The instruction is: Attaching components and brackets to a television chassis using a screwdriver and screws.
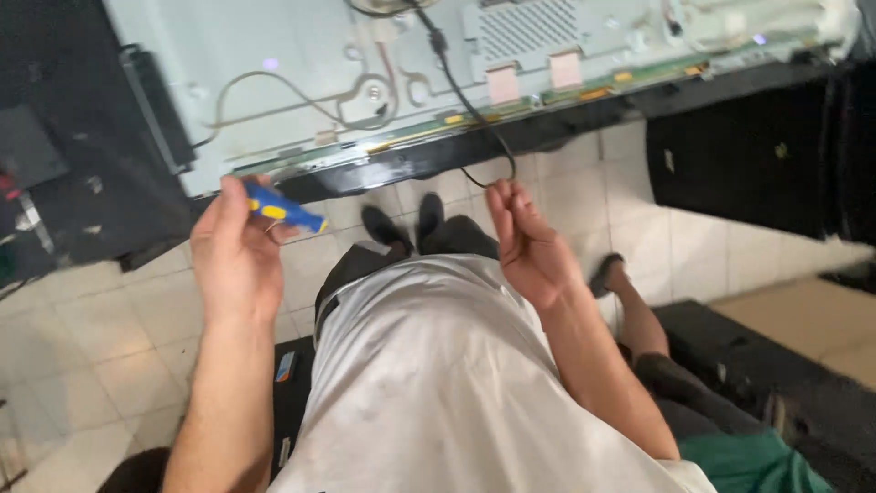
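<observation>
A big flat screen panel with its back cover off lies across the top of the view, its pale metal backing bare, a perforated shield plate and pink ribbon strips near its lower edge, and a thin grey wire looping over the metal. Its glossy black bottom edge hangs over a floor of pale tiles. A black panel lies on the floor to the right, dark gear to the left, and a dark mat at lower right, where another person's bare leg stretches beside it. The person's own white shirt fills the middle, two black shoes showing below the screen's edge.

A black cable runs down off the screen, over the edge, and curls to the right hand. That hand is raised palm inward, fingers curled upward, its grip pinching the cable's end between thumb and fingertips just under the screen's edge.

The left hand is raised likewise, back of the hand toward the camera, its grip wrapped round a screwdriver with a blue and yellow handle, which pokes out to the right just below the screen's corner. The tip is hidden in the hand.
</observation>
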